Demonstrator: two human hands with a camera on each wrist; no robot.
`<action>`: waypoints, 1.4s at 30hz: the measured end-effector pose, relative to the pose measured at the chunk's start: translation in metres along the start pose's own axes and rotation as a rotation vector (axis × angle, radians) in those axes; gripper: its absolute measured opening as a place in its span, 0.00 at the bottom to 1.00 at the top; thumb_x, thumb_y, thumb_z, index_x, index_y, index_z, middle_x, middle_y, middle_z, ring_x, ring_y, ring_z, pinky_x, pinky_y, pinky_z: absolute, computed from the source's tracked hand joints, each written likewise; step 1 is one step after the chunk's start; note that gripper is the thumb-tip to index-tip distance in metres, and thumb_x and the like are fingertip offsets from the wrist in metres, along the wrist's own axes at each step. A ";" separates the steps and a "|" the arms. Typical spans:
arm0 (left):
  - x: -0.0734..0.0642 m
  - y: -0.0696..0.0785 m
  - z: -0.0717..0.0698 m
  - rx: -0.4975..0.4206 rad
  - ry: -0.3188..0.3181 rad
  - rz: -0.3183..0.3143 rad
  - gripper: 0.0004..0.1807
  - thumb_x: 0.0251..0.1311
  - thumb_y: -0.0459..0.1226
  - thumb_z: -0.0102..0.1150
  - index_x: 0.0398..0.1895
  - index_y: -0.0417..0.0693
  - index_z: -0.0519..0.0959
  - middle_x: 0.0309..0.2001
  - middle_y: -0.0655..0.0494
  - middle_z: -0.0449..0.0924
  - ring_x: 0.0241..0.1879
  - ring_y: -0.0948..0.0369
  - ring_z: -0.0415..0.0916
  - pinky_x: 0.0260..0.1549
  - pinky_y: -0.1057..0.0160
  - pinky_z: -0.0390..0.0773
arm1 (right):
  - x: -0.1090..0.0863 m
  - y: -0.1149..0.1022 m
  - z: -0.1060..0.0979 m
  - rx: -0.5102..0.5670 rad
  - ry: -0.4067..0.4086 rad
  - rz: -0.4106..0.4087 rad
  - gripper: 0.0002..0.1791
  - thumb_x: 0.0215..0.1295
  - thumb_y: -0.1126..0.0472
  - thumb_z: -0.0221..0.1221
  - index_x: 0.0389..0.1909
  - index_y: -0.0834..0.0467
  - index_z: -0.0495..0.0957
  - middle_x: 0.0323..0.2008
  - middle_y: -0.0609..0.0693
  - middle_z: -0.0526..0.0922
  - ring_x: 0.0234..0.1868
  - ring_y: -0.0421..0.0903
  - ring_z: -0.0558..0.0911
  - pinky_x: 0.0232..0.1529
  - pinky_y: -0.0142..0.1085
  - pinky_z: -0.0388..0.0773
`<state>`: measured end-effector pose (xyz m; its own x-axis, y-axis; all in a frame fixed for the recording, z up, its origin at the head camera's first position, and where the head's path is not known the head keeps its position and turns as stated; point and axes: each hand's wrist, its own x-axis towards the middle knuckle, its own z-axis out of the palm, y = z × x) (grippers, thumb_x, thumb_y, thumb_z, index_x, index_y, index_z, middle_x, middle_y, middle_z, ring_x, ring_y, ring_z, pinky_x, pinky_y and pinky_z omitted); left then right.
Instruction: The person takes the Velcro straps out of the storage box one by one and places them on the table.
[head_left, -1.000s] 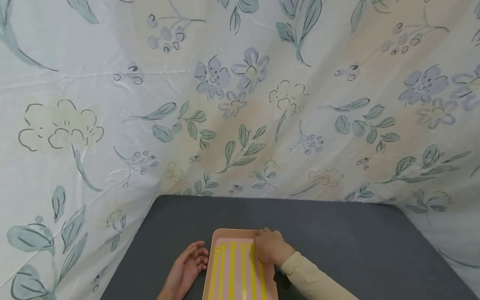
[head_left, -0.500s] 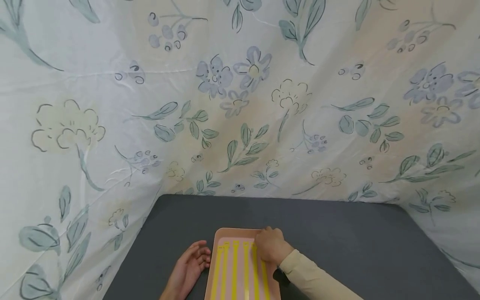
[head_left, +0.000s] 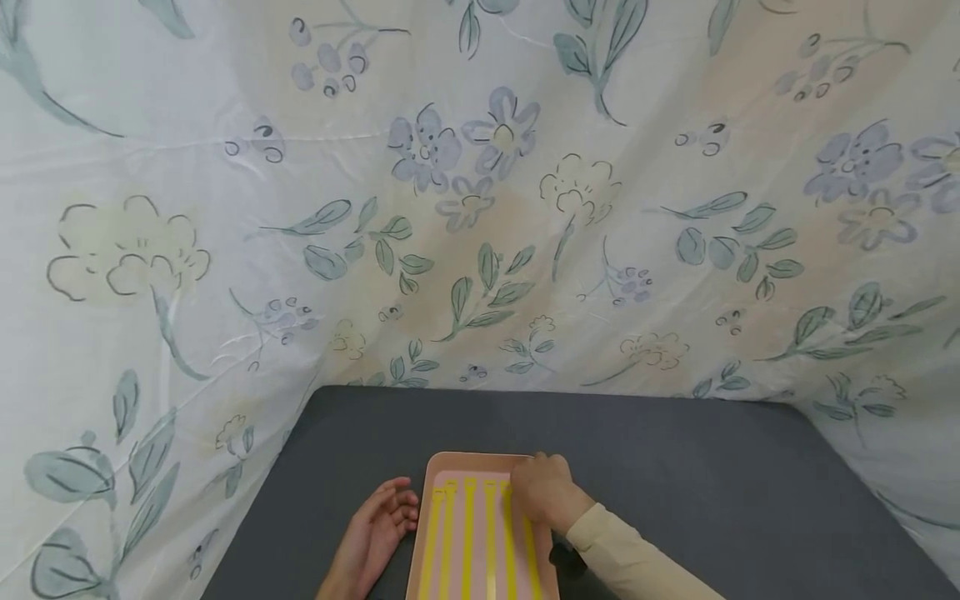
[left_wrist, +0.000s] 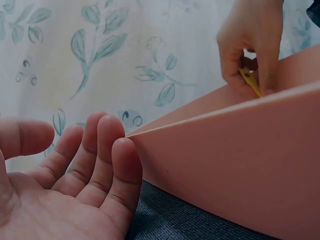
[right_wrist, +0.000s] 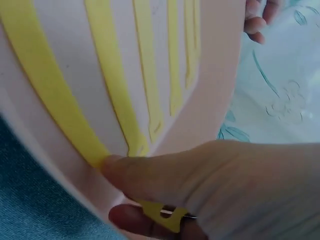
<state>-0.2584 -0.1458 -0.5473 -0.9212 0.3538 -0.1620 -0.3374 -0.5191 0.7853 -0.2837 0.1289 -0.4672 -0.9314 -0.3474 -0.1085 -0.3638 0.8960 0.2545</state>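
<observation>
A pink tray point(head_left: 480, 457) holds several flat yellow strips point(head_left: 468, 542) laid lengthwise side by side, each with a wider, slotted far end. My right hand point(head_left: 547, 493) reaches over the tray's far right corner. Its thumb and fingers pinch the slotted end of the rightmost yellow strip point(right_wrist: 55, 100); that end pokes out between the fingers in the right wrist view. The rest of this strip runs along the tray's right side. Beside the tray's left wall, my left hand point(left_wrist: 75, 185) is palm up with loosely bent fingers, its fingertips right at the rim and nothing held.
The tray stands on a dark grey table point(head_left: 675, 483). A floral curtain point(head_left: 480, 208) hangs behind the table and along its sides. A dark band point(head_left: 567, 560) is at my right wrist, by the beige sleeve point(head_left: 637, 554).
</observation>
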 end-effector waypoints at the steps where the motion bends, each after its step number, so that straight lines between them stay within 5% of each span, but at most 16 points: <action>1: 0.000 0.000 0.000 -0.001 -0.009 0.002 0.14 0.82 0.45 0.34 0.57 0.54 0.70 0.42 0.60 0.78 0.41 0.63 0.75 0.48 0.64 0.75 | -0.001 0.003 0.000 0.066 -0.001 0.000 0.18 0.70 0.56 0.62 0.17 0.51 0.76 0.17 0.47 0.70 0.19 0.44 0.67 0.21 0.36 0.65; 4: 0.000 0.000 -0.001 -0.005 -0.034 0.005 0.15 0.82 0.45 0.32 0.57 0.55 0.70 0.43 0.60 0.79 0.41 0.64 0.75 0.49 0.64 0.75 | -0.003 0.015 -0.002 0.280 -0.009 -0.019 0.24 0.68 0.62 0.61 0.12 0.50 0.66 0.12 0.44 0.59 0.16 0.41 0.57 0.21 0.36 0.53; 7: -0.002 -0.001 -0.001 -0.010 -0.044 0.009 0.15 0.82 0.45 0.32 0.57 0.56 0.71 0.43 0.61 0.79 0.42 0.64 0.75 0.49 0.65 0.75 | -0.004 0.029 -0.005 0.466 -0.048 -0.044 0.21 0.65 0.66 0.60 0.14 0.49 0.68 0.12 0.42 0.56 0.17 0.40 0.52 0.23 0.36 0.48; 11: -0.003 -0.001 -0.002 -0.020 -0.061 0.014 0.15 0.83 0.45 0.31 0.56 0.57 0.71 0.43 0.62 0.79 0.41 0.64 0.75 0.48 0.65 0.76 | -0.007 0.043 -0.012 0.592 -0.111 -0.076 0.15 0.64 0.63 0.62 0.19 0.49 0.73 0.14 0.40 0.59 0.16 0.39 0.53 0.22 0.35 0.48; 15: -0.004 -0.001 -0.003 -0.022 -0.076 0.018 0.16 0.83 0.44 0.30 0.57 0.56 0.70 0.43 0.62 0.79 0.42 0.64 0.76 0.49 0.65 0.76 | -0.007 0.052 -0.017 0.684 -0.142 -0.114 0.18 0.64 0.61 0.64 0.19 0.49 0.66 0.16 0.41 0.58 0.17 0.39 0.52 0.23 0.35 0.46; 21: -0.004 -0.002 -0.003 -0.005 -0.038 0.018 0.15 0.83 0.46 0.32 0.57 0.57 0.71 0.43 0.62 0.79 0.42 0.64 0.76 0.49 0.65 0.76 | -0.007 0.063 -0.013 0.990 -0.143 -0.171 0.10 0.69 0.58 0.64 0.31 0.55 0.73 0.26 0.45 0.71 0.22 0.40 0.64 0.25 0.35 0.60; 26: -0.004 -0.002 -0.002 0.014 -0.028 0.024 0.16 0.83 0.46 0.32 0.56 0.57 0.71 0.43 0.62 0.79 0.42 0.64 0.76 0.48 0.65 0.76 | -0.010 0.070 -0.003 1.246 -0.102 -0.139 0.08 0.70 0.56 0.63 0.40 0.58 0.80 0.38 0.49 0.84 0.38 0.47 0.82 0.39 0.41 0.79; 33: -0.002 -0.001 0.000 0.011 -0.010 0.016 0.16 0.82 0.46 0.33 0.57 0.57 0.72 0.43 0.61 0.79 0.42 0.64 0.76 0.49 0.64 0.75 | -0.016 0.079 -0.003 1.371 -0.006 -0.116 0.15 0.73 0.52 0.60 0.46 0.60 0.82 0.43 0.54 0.85 0.47 0.58 0.81 0.48 0.50 0.80; 42: -0.003 -0.003 0.000 0.009 -0.044 0.022 0.16 0.83 0.46 0.31 0.56 0.60 0.73 0.44 0.63 0.79 0.42 0.65 0.75 0.50 0.66 0.75 | -0.014 0.083 -0.007 1.410 0.067 -0.054 0.19 0.73 0.50 0.60 0.50 0.62 0.82 0.44 0.54 0.84 0.47 0.57 0.81 0.44 0.42 0.80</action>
<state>-0.2542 -0.1451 -0.5487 -0.9190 0.3761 -0.1184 -0.3152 -0.5205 0.7935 -0.3003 0.2061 -0.4379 -0.9301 -0.3658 -0.0318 -0.1216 0.3885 -0.9134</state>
